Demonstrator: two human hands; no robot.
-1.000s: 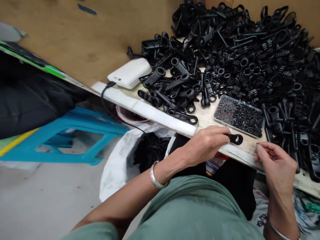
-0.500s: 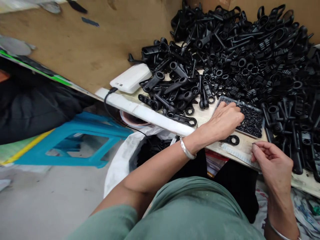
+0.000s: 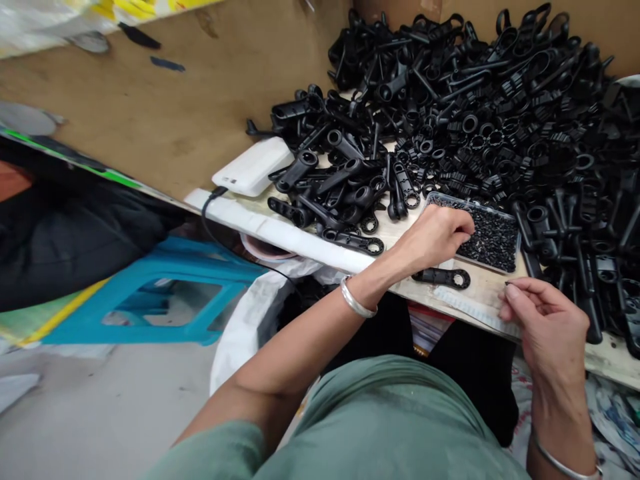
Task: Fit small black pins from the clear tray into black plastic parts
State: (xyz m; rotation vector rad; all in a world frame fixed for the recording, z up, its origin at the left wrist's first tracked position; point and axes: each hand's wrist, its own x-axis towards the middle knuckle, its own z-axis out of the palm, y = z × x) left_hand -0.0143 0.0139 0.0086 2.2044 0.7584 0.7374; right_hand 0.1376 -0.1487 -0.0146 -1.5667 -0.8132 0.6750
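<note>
My left hand (image 3: pixel 436 237) reaches over the near left corner of a clear tray (image 3: pixel 511 264) filled with tiny black screws; its fingers are curled and pinched at the screws. A single black plastic lever (image 3: pixel 443 277) with a ring end lies flat on the bench just below that hand. My right hand (image 3: pixel 547 327) hovers at the bench's front edge, thumb and forefinger pinched on a tiny dark piece that looks like a screw. A big heap of black plastic parts (image 3: pixel 480 113) covers the bench behind.
A white power bank (image 3: pixel 253 167) with a black cable sits at the bench's left corner. A white bag (image 3: pixel 240 327) holding black parts hangs under the edge. A blue plastic stool (image 3: pixel 150 293) stands on the floor to the left. A cardboard wall (image 3: pixel 165 100) backs the bench.
My left hand let go of the black lever, left it on the bench and moved up to the screw tray. My right hand kept its pinch and barely moved.
</note>
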